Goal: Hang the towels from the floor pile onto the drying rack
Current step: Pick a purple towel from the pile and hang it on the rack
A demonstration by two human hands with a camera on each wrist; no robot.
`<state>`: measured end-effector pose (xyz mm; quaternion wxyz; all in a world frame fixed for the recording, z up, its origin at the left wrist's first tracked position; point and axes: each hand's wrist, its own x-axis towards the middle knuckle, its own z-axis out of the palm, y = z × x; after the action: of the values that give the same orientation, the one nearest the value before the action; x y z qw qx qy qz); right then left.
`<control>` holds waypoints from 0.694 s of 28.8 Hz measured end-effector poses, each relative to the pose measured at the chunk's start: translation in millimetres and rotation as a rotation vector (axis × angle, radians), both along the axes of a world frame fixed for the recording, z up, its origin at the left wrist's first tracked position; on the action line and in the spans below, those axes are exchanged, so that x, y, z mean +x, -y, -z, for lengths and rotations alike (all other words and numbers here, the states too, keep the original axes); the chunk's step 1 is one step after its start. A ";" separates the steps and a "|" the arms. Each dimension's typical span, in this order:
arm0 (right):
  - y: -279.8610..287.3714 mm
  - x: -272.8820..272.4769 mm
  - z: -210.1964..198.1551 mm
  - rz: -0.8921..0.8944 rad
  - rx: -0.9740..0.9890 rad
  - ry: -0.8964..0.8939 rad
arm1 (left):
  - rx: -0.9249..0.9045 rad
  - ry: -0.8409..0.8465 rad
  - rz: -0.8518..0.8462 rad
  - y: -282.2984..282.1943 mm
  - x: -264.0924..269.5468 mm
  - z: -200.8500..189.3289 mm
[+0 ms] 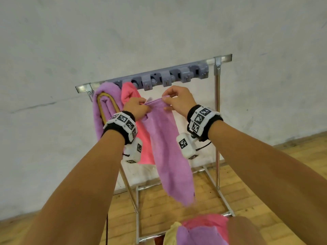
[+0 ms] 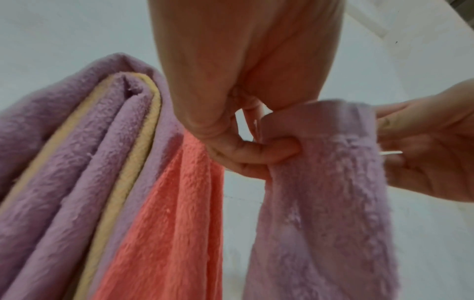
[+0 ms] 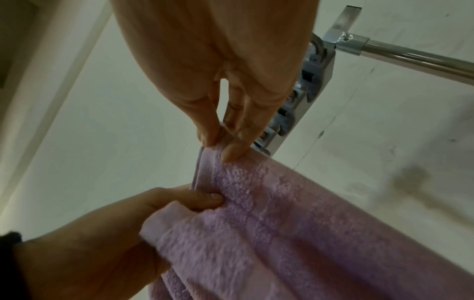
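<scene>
Two towels hang on the rack (image 1: 216,110) already, upper centre of the head view: a lilac one with a yellow stripe (image 1: 104,110) at the left end, a pink one (image 1: 131,93) next to it. A third, the lilac towel (image 1: 164,138), is in hand just below the row of grey clips (image 1: 166,79), not yet fixed. Several clips to the right look unused. The pile (image 1: 200,232) at the bottom edge still shows pink, lilac and yellow cloth, so I judge the job under half done.

Rack: bright metal tube, thin uprights, flat top bar; grey plastic clips, blocky.

Held towel: fluffy terry pile, limp, hanging in one long narrow fold from mid-frame to lower centre. Smooth flat hem band along its top edge.

Hung towels: same plush nap, draped in soft vertical folds.

Left hand (image 1: 136,107): thumb and curled fingers pinch the hem's left corner.

Right hand (image 1: 178,99): thumb and fingertips (image 3: 232,152) pinch the hem's right end; hem pulled fairly taut between the two.

Small white tag (image 1: 149,99) at the hem.
</scene>
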<state>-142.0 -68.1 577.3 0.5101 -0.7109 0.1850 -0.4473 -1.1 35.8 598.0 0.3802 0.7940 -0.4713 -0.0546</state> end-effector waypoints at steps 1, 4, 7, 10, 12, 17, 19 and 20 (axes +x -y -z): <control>-0.2 -0.7 -3.6 -0.009 -0.045 -0.002 | -0.009 0.014 0.001 1.3 2.4 -3.9; 0.8 -0.9 -11.3 -0.036 -0.195 -0.049 | -0.043 0.009 -0.020 3.8 5.5 -11.4; 2.4 1.2 -14.2 -0.041 -0.263 -0.123 | -0.122 -0.045 -0.021 4.9 3.9 -15.9; 0.3 2.8 -13.3 -0.039 -0.303 -0.216 | -0.128 -0.083 -0.032 6.2 4.3 -17.4; -5.0 1.9 -13.2 -0.061 -0.272 -0.241 | -0.125 -0.130 -0.027 7.3 6.0 -16.9; -7.4 2.3 -13.7 0.056 -0.479 -0.426 | -0.124 -0.139 -0.013 4.3 3.0 -16.5; -6.9 2.7 -14.7 0.094 -0.494 -0.430 | -0.132 -0.188 -0.003 1.3 -0.2 -18.1; -7.1 2.6 -15.2 0.102 -0.488 -0.418 | -0.134 -0.209 -0.002 0.8 -0.8 -18.1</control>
<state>-139.4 -61.0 592.5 0.2527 -0.8785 0.2083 -0.3480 -1.9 35.0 616.1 0.4797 0.7571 -0.4309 -0.1051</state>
